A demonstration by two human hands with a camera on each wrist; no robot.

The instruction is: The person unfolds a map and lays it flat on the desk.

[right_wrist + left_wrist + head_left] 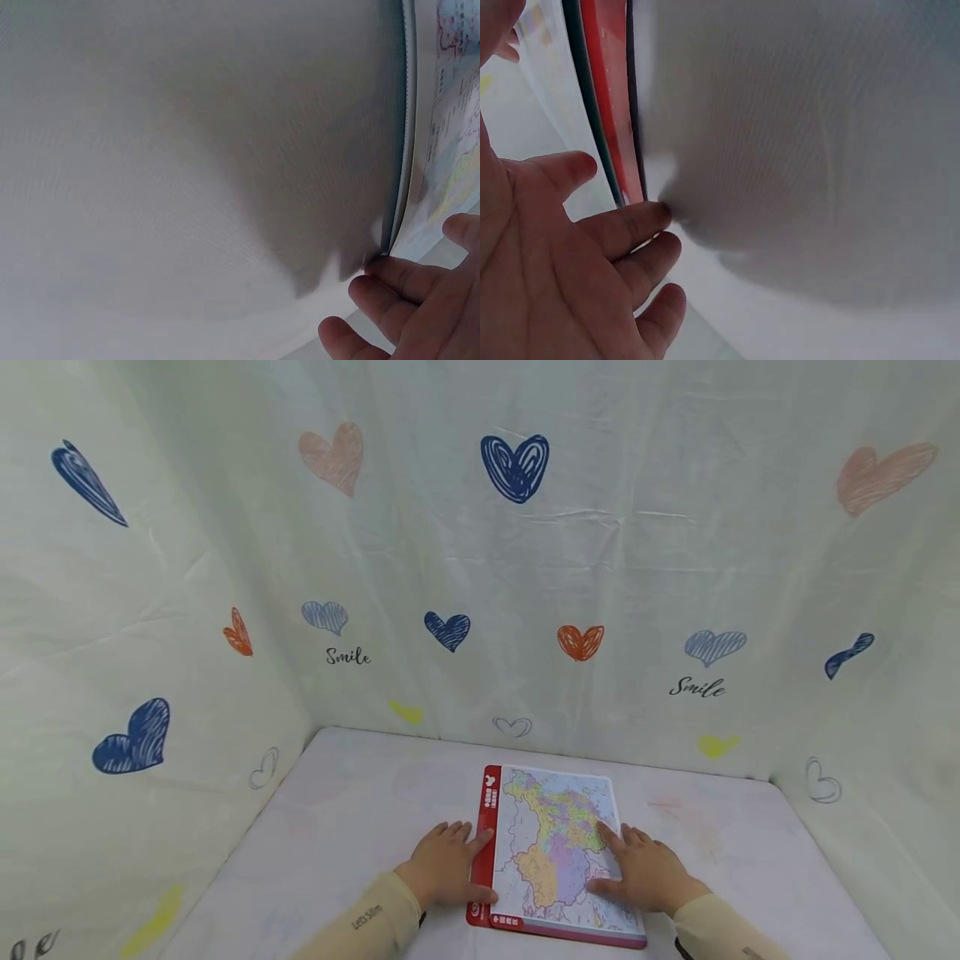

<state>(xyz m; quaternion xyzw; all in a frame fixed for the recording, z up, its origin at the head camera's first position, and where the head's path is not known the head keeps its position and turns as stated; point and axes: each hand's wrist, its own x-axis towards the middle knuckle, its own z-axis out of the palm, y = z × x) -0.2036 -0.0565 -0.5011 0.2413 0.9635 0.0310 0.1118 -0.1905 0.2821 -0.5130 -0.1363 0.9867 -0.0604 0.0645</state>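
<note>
A colourful map board (555,839) with a red strip down its left side lies flat on the table, slightly turned. At its left edge rests my left hand (444,864), with thumb and index finger reaching onto the red strip. My right hand (647,870) lies over the right edge, thumb and index finger on the printed map. In the left wrist view, the left fingers (634,221) stretch beside the layered red edge (613,97). The right wrist view has the right fingers (401,281) touching the board's side, with part of the map (457,97) showing.
The board lies on a pale table (360,802) in the middle of the view. A white curtain (630,552) printed with hearts and "Smile" stands behind the table and along both sides.
</note>
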